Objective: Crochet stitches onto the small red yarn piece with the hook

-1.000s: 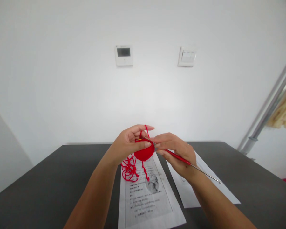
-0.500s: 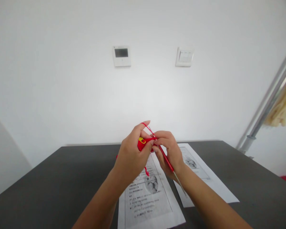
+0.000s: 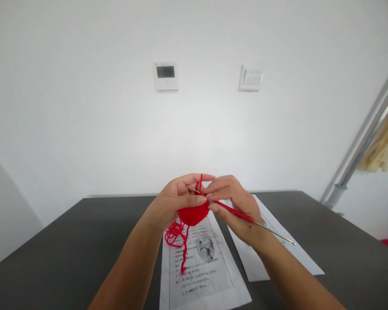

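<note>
A red crocheted piece [image 3: 194,214] is pinched in my left hand [image 3: 171,200], with a strand of red yarn looped over the raised index finger. My right hand [image 3: 241,204] grips a crochet hook [image 3: 234,211] with a red handle and metal ends; one tip meets the top edge of the piece, and the other end points down to the right over my wrist. Below the piece dangles a red yarn tail [image 3: 184,254]. Loose red yarn [image 3: 174,234] lies in a tangle beside it, under my left hand.
Two printed sheets, a left one [image 3: 210,275] and a right one [image 3: 248,258], lie on the dark table [image 3: 67,245]. Behind is a white wall with a control panel [image 3: 166,76] and a switch [image 3: 251,77]. A metal pole [image 3: 358,159] and a cream cloth [image 3: 383,144] are at right.
My left hand has turned, exposing more of the red piece, the yarn tail and the tangle. The hook has swung flatter, and the yellow clip is no longer visible.
</note>
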Demonstrator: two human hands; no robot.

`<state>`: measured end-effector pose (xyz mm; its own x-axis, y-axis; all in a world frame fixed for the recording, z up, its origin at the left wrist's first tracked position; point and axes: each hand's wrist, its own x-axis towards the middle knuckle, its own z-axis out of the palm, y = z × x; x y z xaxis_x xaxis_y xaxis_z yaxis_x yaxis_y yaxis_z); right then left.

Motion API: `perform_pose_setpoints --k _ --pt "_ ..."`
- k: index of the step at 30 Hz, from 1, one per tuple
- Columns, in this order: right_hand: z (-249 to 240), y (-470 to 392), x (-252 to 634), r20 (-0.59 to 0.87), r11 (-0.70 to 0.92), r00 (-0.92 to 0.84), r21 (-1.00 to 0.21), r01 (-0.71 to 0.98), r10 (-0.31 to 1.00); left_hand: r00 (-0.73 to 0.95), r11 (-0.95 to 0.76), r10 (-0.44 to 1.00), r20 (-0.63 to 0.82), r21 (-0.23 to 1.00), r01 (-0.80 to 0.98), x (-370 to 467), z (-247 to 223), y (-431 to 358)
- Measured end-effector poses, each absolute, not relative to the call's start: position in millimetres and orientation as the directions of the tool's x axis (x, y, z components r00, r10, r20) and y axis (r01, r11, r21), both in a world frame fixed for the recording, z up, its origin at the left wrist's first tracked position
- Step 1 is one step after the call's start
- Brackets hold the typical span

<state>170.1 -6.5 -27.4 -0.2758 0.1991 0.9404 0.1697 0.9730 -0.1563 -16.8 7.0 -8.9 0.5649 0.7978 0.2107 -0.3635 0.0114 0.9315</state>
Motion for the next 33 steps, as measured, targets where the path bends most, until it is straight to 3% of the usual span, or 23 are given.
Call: perform_pose_setpoints --k 4,10,14,24,28,33 --pt "-28 -6 174 0.956 0.985 -0.253 -0.124 0.117 0.151 0.535 -0.037 0.808 0.246 0.928 -0.37 -21 -8 6" --pt "-34 -12 175 0.938 0.945 -0.174 -0.316 -0.082 0.299 0.516 -0.087 0.769 0.377 0.862 -0.5 -24 -4 5" --pt "-33 -14 173 0.93 0.915 -0.133 -0.362 -0.176 0.342 0.545 -0.043 0.741 0.393 0.837 -0.545 -21 -3 4" --pt "-33 -11 172 0.88 0.802 -0.156 -0.474 -0.364 0.45 0.548 -0.106 0.764 0.341 0.904 -0.415 -29 -6 4" --pt "-36 -11 168 0.916 0.864 -0.11 -0.402 -0.304 0.387 0.561 -0.152 0.762 0.323 0.932 -0.33 -27 -3 -1" --pt "-33 -13 169 0.974 0.988 -0.172 -0.154 -0.024 0.148 0.564 -0.17 0.776 0.284 0.954 -0.247 -25 -2 -4"
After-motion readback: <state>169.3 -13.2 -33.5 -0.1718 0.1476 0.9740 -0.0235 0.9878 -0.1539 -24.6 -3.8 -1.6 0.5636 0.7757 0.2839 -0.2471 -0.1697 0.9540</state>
